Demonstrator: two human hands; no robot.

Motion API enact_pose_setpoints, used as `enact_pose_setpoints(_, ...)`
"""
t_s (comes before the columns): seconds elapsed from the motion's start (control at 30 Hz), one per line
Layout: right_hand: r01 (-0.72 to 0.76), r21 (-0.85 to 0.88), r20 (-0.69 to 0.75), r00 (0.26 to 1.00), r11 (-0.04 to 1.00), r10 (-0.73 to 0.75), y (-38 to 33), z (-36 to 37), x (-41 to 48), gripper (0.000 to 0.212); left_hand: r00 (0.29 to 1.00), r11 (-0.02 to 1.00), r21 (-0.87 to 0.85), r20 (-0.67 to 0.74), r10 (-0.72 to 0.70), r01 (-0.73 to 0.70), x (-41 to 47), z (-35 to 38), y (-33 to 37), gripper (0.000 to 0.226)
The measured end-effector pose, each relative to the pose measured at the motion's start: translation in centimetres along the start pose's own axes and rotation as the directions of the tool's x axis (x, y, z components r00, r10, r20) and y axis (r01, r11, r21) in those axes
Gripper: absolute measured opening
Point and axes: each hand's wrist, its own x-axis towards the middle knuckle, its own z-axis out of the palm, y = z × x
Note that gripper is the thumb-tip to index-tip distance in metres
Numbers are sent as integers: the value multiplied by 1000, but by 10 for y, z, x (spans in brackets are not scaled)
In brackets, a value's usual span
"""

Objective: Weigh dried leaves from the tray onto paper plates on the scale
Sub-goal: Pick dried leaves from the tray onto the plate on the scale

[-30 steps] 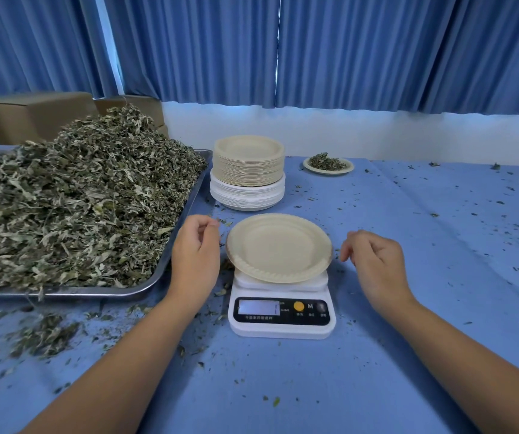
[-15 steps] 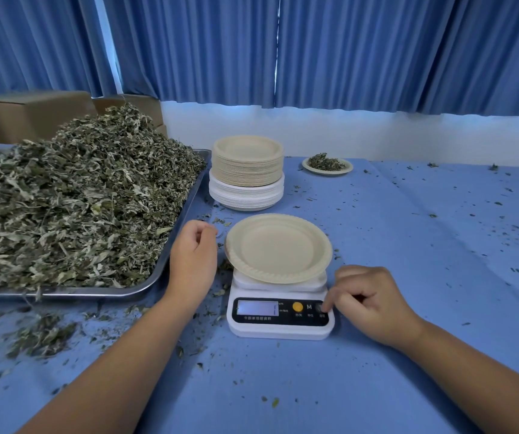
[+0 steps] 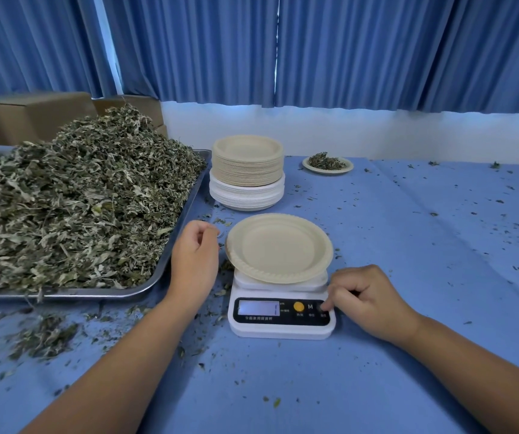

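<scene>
An empty beige paper plate (image 3: pixel 280 247) sits on the white digital scale (image 3: pixel 281 311) at the centre of the blue table. My right hand (image 3: pixel 366 300) has its fingers curled and its index fingertip pressing the rightmost button on the scale's black panel. My left hand (image 3: pixel 194 258) hovers loosely curled just left of the plate, holding nothing. A big heap of dried leaves (image 3: pixel 73 202) fills the metal tray (image 3: pixel 154 285) at the left.
A stack of paper plates (image 3: pixel 247 172) stands behind the scale. A small plate of leaves (image 3: pixel 327 163) lies at the back. Leaf crumbs (image 3: pixel 42 335) litter the blue cloth. Cardboard boxes (image 3: pixel 32 115) sit behind the tray.
My right hand moved from beside the plate down to the scale's panel and now presses a button. My left hand has barely shifted.
</scene>
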Motion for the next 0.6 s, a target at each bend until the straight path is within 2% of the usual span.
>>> enact_pose_setpoints(0.1,-115,84,29,993,990,113,-4,-2,1,31,1000,1000,-4,-2,-7,7,1,0,0,18)
enact_pose_setpoints(0.2,-125,130,16,992,984,124,-10,-6,1,32,1000,1000,-22,-1,-19,19,2,0,0,18)
enact_pose_setpoints(0.3,-109,175,-140,981,978,134,-18,-8,5,33,999,998,-49,-12,-45,44,3,0,0,18)
enact_pose_setpoints(0.43,-121,201,-328,927,972,183,-27,-15,21,33,993,982,-158,-37,-110,103,5,1,2,19)
enact_pose_setpoints(0.53,-142,152,-370,909,978,190,-37,-12,48,32,976,939,-277,-25,-217,202,6,1,3,23)
enact_pose_setpoints(0.6,-175,88,-327,925,981,194,-43,0,72,33,954,886,-368,9,-301,283,6,2,3,20)
